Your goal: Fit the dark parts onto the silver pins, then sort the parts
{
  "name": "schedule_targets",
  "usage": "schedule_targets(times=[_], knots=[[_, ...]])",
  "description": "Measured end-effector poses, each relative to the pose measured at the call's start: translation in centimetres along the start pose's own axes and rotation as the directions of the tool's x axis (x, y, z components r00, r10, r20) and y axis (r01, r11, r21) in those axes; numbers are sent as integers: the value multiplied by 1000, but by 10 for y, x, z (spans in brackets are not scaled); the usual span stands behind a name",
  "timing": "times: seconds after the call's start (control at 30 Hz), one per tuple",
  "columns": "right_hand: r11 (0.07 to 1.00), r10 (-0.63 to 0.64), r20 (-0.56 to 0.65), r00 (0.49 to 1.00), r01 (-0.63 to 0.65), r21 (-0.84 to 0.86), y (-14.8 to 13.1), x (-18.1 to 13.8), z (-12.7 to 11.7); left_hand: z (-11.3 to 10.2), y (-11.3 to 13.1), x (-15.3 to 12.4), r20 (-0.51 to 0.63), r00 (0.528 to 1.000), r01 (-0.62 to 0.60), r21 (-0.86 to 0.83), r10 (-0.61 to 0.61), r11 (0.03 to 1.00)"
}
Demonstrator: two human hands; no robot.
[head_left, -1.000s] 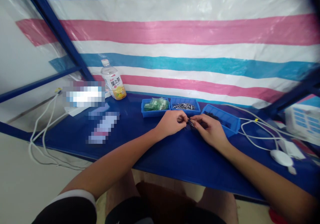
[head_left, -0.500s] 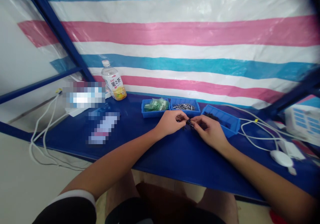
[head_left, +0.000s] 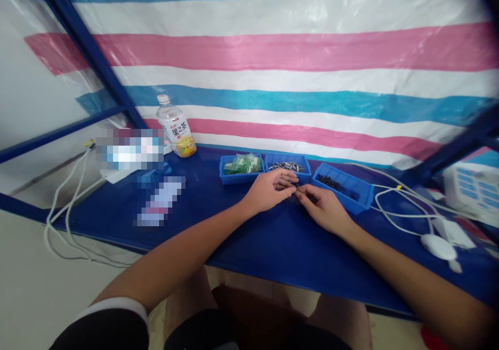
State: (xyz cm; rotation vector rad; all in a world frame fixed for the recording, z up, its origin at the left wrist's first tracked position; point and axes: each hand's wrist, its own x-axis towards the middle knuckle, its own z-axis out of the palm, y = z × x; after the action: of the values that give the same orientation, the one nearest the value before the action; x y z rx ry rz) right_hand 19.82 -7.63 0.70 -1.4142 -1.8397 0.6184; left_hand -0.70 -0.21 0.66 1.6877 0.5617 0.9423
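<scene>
My left hand (head_left: 270, 189) is above the table, its fingers stretched loosely to the right and the thumb apart from them. Its thumb tip meets the fingertips of my right hand (head_left: 323, 204), which are pinched together. What lies in that pinch is too small and hidden to make out. Small dark pieces (head_left: 294, 188) show between and under the fingers. Behind the hands stand a blue bin of silver metal pieces (head_left: 287, 167) and a blue bin of green pieces in clear bags (head_left: 244, 164). Small black parts (head_left: 330, 183) lie in a third blue bin (head_left: 360, 199) at the right.
A drink bottle (head_left: 176, 126) stands at the back left, near blurred-out items. White cables (head_left: 390, 217) and a round white device (head_left: 438, 247) lie on the right of the blue table (head_left: 273, 256). A striped sheet (head_left: 292, 53) hangs behind, between blue metal posts.
My left fingers have loosened from their pinch and straightened. The slim black piece seen between both hands is now mostly hidden. My right hand stays pinched at about the same place.
</scene>
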Motion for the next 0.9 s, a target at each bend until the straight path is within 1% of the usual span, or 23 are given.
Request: schedule_targets(times=[0.07, 0.1, 0.17, 0.23, 0.27, 0.33, 0.37, 0.47, 0.6, 0.7, 0.8, 0.9], knots=[[996, 46, -18, 999, -45, 83, -1, 1, -1, -1, 1, 1, -19, 1000, -13, 78, 15, 997], [986, 82, -37, 996, -75, 151, -2, 2, -1, -2, 1, 1, -22, 999, -35, 137, 38, 990], [927, 190, -92, 977, -148, 343, -3, 3, -2, -5, 2, 1, 13, 994, -108, 287, 108, 952], [822, 309, -153, 939, -182, 540, -6, 4, -3, -8, 1, 1, 109, 978, -209, 443, 179, 872], [773, 353, -182, 918, -177, 610, -7, 4, -3, -10, 0, 1, 168, 965, -261, 505, 203, 823], [697, 415, -217, 884, -155, 700, -9, 3, -4, -12, -1, 1, 294, 930, -357, 569, 222, 741], [671, 436, -223, 872, -150, 726, -9, 3, -5, -12, -2, 0, 351, 909, -398, 571, 224, 718], [624, 472, -186, 862, -178, 761, -10, 2, -4, -12, -4, 1, 470, 851, -481, 522, 233, 705], [598, 471, -91, 878, -242, 764, -13, 0, 0, -13, -4, 3, 521, 818, -518, 482, 245, 707], [625, 449, -56, 892, -269, 733, -15, -1, 2, -17, -4, 4, 532, 820, -522, 540, 213, 660], [675, 414, -64, 908, -260, 690, -14, -1, 2, -21, -7, 5, 514, 843, -497, 625, 162, 601], [730, 369, -77, 926, -238, 640, -11, -1, 1, -22, -11, 5, 490, 858, -482, 664, 153, 572]])
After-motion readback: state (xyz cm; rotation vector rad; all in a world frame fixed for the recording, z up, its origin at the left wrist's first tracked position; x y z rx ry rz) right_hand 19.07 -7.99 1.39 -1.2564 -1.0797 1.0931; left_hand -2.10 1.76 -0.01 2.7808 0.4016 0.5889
